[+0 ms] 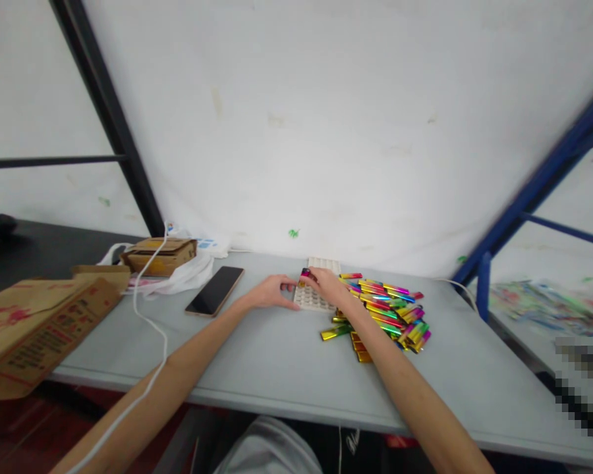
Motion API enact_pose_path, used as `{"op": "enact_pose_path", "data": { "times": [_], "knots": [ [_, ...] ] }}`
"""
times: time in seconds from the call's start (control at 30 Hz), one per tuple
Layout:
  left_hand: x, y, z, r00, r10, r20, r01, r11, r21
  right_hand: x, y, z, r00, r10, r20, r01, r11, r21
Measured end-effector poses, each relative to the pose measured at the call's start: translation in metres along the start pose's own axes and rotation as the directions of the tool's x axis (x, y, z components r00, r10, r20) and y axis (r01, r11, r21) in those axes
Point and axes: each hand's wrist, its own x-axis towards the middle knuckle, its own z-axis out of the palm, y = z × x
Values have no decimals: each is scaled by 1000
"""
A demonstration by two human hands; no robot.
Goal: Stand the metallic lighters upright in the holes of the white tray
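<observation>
A white tray (317, 301) with rows of small holes lies on the grey table, and a second pale piece (325, 264) shows behind it. My left hand (273, 292) rests at the tray's left edge, thumb and fingers apart, holding nothing. Over the tray's upper part, my right hand (325, 284) pinches a small shiny piece (305, 272), dark and purple at its top. Right of the tray lies a loose pile of shiny multicoloured sticks (385, 309), partly covered by my right forearm.
A black phone (215, 291) lies left of my left hand. Cardboard boxes (159, 255) (54, 322), a white plastic bag (190, 275) and a white cable (164, 332) are farther left. A blue metal frame (534, 168) stands at the right.
</observation>
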Motion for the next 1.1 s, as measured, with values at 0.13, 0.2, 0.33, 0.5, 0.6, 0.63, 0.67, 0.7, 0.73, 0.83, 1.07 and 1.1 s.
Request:
{"op": "enact_pose_path", "data": {
  "times": [0.13,0.2,0.33,0.5,0.6,0.63,0.67,0.7,0.73,0.83,1.07,1.1],
  "knots": [
    [0,-4,0,1000,24,-4,-24,1000,16,2,-1,0,999,7,46,-8,999,36],
    [0,-6,1,999,33,-6,-33,999,16,5,-4,1,996,28,79,-31,999,40],
    [-1,-5,-1,999,39,-2,-39,999,36,4,-12,-12,994,60,89,-61,998,2],
    [-1,-3,-8,998,55,0,-55,987,152,-39,-12,-71,994,90,69,-95,993,73],
    [-1,-4,-10,996,88,-14,-83,972,221,-81,-16,-101,985,-22,174,1,993,122],
    [-1,-4,-11,995,97,-13,-92,969,230,-93,-19,-104,975,-50,215,23,992,127],
    [-1,-3,-12,995,101,-8,-96,967,235,-104,-23,-104,965,-75,253,48,993,112],
    [-2,-2,-13,995,99,-1,-96,967,237,-113,-27,-101,956,-85,280,64,994,83],
    [-3,-1,-14,996,93,6,-92,967,237,-119,-31,-95,950,-82,300,74,997,38],
    [-5,2,-16,998,68,15,-69,972,226,-124,-43,-69,954,-50,296,97,984,-148],
    [-6,4,-17,999,50,7,-51,979,195,-93,-47,-67,993,-25,117,21,999,29],
    [-7,4,-16,998,56,8,-56,981,184,-87,-45,-73,997,22,77,-31,991,129]
  ]
}}
